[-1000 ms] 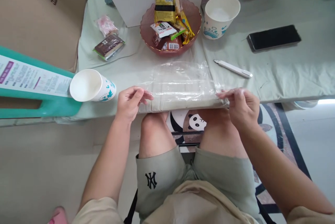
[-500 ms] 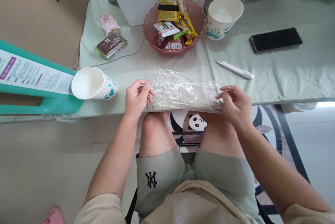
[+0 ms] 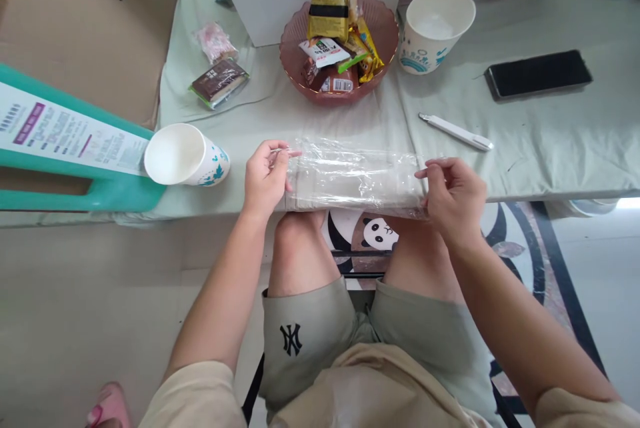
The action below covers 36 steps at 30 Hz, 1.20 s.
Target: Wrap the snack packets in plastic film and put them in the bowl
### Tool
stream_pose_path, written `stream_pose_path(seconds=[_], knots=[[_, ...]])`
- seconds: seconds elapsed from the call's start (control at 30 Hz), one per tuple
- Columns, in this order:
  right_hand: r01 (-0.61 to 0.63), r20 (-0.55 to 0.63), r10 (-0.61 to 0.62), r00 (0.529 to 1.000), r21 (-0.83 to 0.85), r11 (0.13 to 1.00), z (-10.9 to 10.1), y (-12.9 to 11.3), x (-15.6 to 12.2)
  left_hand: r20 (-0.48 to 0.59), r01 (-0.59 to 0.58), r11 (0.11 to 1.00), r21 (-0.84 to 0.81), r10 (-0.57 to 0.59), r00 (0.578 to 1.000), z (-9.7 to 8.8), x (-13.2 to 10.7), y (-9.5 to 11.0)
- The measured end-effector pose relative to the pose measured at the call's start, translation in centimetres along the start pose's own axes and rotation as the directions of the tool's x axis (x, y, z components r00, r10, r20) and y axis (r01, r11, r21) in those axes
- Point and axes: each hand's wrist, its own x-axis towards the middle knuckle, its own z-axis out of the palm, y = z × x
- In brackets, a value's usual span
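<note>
A clear plastic bag [image 3: 355,175] lies folded along the front edge of the table, which is covered by a pale green cloth [image 3: 550,135]. My left hand [image 3: 267,176] pinches the bag's left end, fingers closed on the film. At the bag's right end my right hand [image 3: 454,199] grips it the same way. Both hands hold the bag stretched between them just above my knees.
Behind the bag stand a pink bowl of wrapped snacks [image 3: 338,41] and a white paper cup [image 3: 437,27]. A white pen [image 3: 456,132] and a black phone [image 3: 539,73] lie to the right. Another paper cup [image 3: 186,156] lies on its side left, beside a teal stool [image 3: 75,168] and cardboard box [image 3: 90,21].
The bag was spread flat on the table; both hands have lifted its near edge and folded it over away from me into a narrower band.
</note>
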Motion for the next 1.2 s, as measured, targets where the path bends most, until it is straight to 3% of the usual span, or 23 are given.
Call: stream_pose_path(seconds=[0.13, 0.33, 0.43, 0.53, 0.6, 0.83, 0.97, 1.07, 1.2], knots=[[0.07, 0.025, -0.068, 0.997, -0.109, 0.992, 0.2, 0.5, 0.0, -0.032, 0.013, 1.0, -0.002, -0.013, 0.999, 0.0, 0.2, -0.1], [0.224, 0.1, -0.207, 0.973, -0.207, 0.952, 0.0, 1.7, 0.0, 0.047, 0.03, 1.0, 0.0, -0.03, 0.998, -0.3, 0.8, -0.3], [0.365, 0.141, -0.339, 0.93, -0.261, 0.894, 0.0, 2.4, 0.0, 0.029, 0.0, 0.999, 0.055, -0.002, 1.0, -0.4, 1.0, -0.4], [0.522, 0.182, -0.49, 0.853, -0.257, 0.813, 0.0, 2.8, 0.2, 0.024, -0.035, 0.996, 0.083, 0.034, 0.999, -0.4, 1.1, -0.2], [0.563, 0.205, -0.525, 0.826, -0.249, 0.788, 0.0, 2.9, 0.2, 0.042, -0.052, 0.992, 0.112, 0.047, 0.998, -0.5, 1.0, 0.1], [0.495, 0.214, -0.447, 0.869, -0.357, 0.792, 0.0, 2.8, 0.9, 0.096, -0.112, 0.952, 0.285, 0.088, 0.992, -0.3, 1.7, 1.5], [0.469, 0.277, -0.384, 0.881, -0.397, 0.789, 0.0, 2.7, 1.7, 0.201, -0.278, 0.848, 0.451, 0.206, 0.958, 0.0, 2.8, 1.9], [0.427, 0.333, -0.301, 0.893, -0.424, 0.798, 0.1, 2.5, 2.3, 0.288, -0.348, 0.766, 0.541, 0.219, 0.932, 0.0, 3.9, 2.0], [0.379, 0.344, -0.239, 0.908, -0.429, 0.82, 0.2, 2.2, 2.7, 0.24, -0.307, 0.769, 0.561, 0.204, 0.949, 0.1, 5.6, 1.6]])
